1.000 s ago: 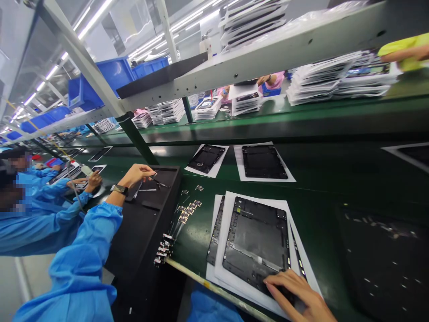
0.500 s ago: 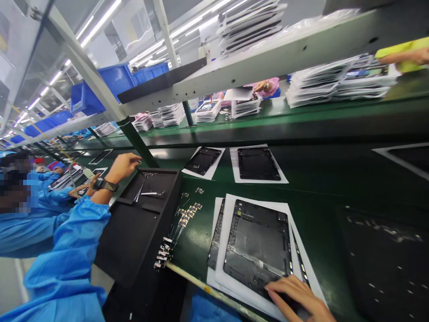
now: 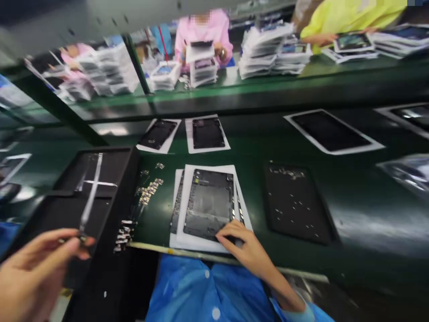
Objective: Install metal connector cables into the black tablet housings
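Note:
My left hand [image 3: 50, 264] pinches the end of a thin, pale flex cable [image 3: 90, 201] between thumb and fingers. The strip stretches up over the black foam box [image 3: 133, 174], where other thin strips lie. My right hand [image 3: 244, 246] has its fingers drawn together on the lower right corner of a black tablet back cover [image 3: 211, 201]. That cover lies inner side up on white sheets [image 3: 187, 243], over another dark cover. What the right palm covers is hidden.
Small circuit boards [image 3: 150, 191] and a row of small parts [image 3: 124, 235] lie left of the covers. A black pad [image 3: 298, 205] with tiny pieces sits to the right. Further covers on white sheets [image 3: 204, 133] lie behind. Across the bench, people work beside stacks [image 3: 264, 49].
The view has swung right. My left hand has come back from the box's far compartment towards me with the flex cable in it. My right hand stays at the cover's corner.

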Demonstrator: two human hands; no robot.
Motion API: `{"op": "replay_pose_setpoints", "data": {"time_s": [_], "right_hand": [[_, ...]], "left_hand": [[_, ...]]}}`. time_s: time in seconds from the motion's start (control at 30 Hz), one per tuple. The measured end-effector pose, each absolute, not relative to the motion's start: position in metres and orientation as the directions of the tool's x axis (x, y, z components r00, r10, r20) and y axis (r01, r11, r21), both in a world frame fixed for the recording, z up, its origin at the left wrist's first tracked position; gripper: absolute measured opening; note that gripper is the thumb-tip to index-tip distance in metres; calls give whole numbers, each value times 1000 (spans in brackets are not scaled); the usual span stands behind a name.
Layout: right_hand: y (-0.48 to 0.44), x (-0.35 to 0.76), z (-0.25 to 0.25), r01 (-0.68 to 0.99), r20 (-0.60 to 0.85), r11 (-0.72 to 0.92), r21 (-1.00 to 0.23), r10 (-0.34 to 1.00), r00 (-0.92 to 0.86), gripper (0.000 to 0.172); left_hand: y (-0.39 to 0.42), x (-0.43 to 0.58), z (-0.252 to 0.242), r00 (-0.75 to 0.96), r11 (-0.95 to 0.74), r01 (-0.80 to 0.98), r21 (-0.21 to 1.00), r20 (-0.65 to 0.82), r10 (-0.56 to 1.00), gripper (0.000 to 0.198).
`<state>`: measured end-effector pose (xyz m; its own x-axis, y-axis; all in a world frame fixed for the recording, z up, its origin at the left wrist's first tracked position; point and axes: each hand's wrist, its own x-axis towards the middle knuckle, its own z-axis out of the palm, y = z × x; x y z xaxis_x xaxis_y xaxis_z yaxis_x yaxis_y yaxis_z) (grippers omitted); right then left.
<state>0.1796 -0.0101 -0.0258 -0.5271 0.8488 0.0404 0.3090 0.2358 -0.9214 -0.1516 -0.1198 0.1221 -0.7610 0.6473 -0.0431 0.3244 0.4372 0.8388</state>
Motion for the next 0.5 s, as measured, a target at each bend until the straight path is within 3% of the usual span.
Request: {"op": "replay_pose_setpoints", "data": {"time_s": [0.1,0.2,0.3,0.5], "right_hand": [[-9,181,-28,308,23,211,-928,856,-517,27],[-7,183,-30,320,-7,182,-930,861,-509,24],[-6,183,-30,331,-28,163,-929,864,-503,23],[-3,181,-24,320,-21,175,-931,850,-526,18]], "left_hand": [[-108,-76,59,-608,395,45,917,-289,739,16],[-75,-21,9,-331,460,-98,882,-465,821,16],[-49,2,-16,-193,458,-96,884,-468,862,20],[-40,3,-24,-95,451,-79,889,-457,884,20]]}}
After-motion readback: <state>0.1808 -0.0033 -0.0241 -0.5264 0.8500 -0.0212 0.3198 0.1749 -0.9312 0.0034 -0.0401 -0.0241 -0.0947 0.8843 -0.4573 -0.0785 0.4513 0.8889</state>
